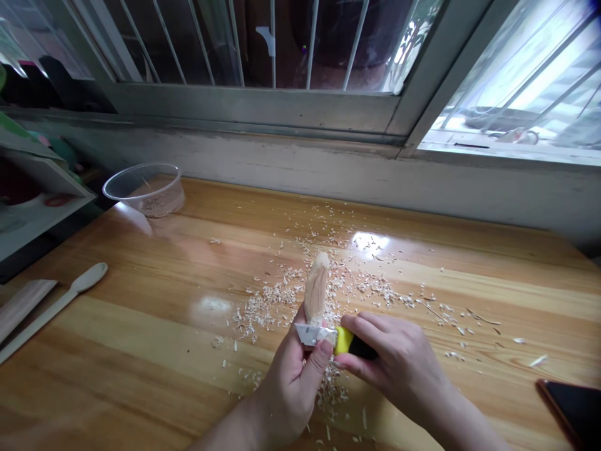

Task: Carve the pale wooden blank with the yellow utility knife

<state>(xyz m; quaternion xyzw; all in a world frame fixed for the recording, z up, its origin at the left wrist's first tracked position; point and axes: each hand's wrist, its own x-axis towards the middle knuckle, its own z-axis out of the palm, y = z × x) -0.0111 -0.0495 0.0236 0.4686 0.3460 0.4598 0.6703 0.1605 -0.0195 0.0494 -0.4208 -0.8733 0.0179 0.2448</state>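
Observation:
Near the middle of the head view, my left hand (292,382) is closed around the lower part of a pale carved wood piece (316,287), whose rounded end points up and away. My right hand (399,351) grips the black and yellow handle of a knife (345,340). The knife's short blade lies across the wood just above my left thumb, which touches the metal near the handle. Wood shavings (272,300) are scattered on the table around and beyond both hands. My left fingers are partly hidden behind the wood and blade.
On the wooden table (154,351), a clear plastic bowl (162,194) with some shavings stands at the back left. A wooden spoon (61,304) and a flat wood piece (23,307) lie at the left. A dark phone-like object (575,407) is at the lower right. The wall and barred window rise behind.

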